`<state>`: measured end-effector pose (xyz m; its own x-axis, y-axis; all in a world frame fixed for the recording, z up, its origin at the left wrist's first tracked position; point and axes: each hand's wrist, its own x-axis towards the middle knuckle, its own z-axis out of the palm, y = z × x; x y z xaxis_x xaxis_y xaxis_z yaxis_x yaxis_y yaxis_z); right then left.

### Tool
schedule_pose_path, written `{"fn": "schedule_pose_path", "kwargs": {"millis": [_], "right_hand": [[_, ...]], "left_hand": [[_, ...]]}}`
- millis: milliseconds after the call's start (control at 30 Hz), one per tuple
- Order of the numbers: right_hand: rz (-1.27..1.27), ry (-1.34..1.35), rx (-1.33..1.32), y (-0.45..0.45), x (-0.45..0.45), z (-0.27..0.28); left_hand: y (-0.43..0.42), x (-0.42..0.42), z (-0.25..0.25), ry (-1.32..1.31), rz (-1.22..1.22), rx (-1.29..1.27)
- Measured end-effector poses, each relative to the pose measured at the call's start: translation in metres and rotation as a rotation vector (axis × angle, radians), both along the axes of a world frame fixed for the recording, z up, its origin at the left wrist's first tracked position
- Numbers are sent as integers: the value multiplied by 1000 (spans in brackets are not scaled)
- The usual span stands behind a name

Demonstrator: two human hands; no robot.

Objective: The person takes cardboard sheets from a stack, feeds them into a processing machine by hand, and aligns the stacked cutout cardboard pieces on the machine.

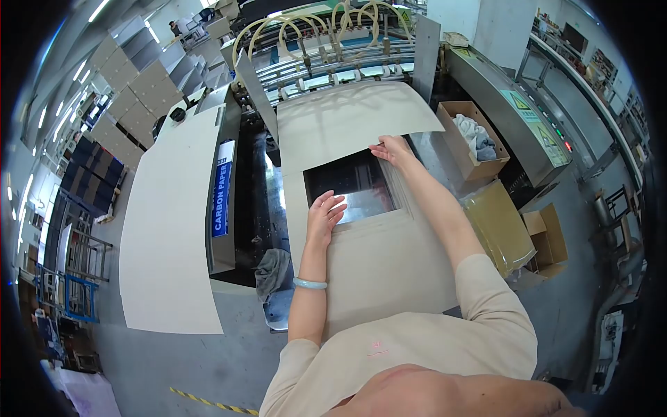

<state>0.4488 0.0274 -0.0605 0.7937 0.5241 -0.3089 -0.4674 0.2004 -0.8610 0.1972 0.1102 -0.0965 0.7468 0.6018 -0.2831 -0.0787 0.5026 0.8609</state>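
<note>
A beige board sheet point(354, 115) comes out from under the machine's rollers, its front edge raised and bowed. My right hand point(394, 151) is at that edge, fingers and thumb closed on it near the dark rectangle's upper right corner. Below lie layered beige sheets point(389, 271) around a dark, glossy rectangular area point(351, 182) that reflects light. My left hand point(324, 217) is over the rectangle's lower left side, with its fingers curved and apart and nothing visible in them. A pale bangle circles the left wrist.
The machine point(333, 59) with hoses stands ahead. At left are a large beige sheet point(170, 229), a blue "CARBON PAPER" box point(221, 191) and a grey rag point(272, 273). At right, a cardboard box point(497, 167) holds cloths, beside a yellowish wrapped block point(499, 226) and an open carton point(549, 240).
</note>
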Motion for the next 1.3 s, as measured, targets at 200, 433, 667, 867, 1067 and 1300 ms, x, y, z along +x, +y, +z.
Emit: {"fn": "schedule_pose_path", "kwargs": {"millis": [200, 433, 667, 867, 1067, 1300], "right_hand": [[19, 8, -8, 9, 10, 3], [49, 17, -17, 13, 13, 2], [71, 25, -33, 9, 18, 1], [108, 20, -32, 11, 26, 2], [157, 40, -34, 17, 42, 3], [315, -43, -147, -15, 44, -8]], "left_hand": [[-2, 2, 5, 16, 4, -20], [-2, 0, 6, 30, 6, -19], [-3, 0, 1, 13, -22, 15], [-2, 2, 4, -1, -13, 6], [-6, 1, 9, 13, -13, 11], [-5, 0, 10, 32, -1, 6]]}}
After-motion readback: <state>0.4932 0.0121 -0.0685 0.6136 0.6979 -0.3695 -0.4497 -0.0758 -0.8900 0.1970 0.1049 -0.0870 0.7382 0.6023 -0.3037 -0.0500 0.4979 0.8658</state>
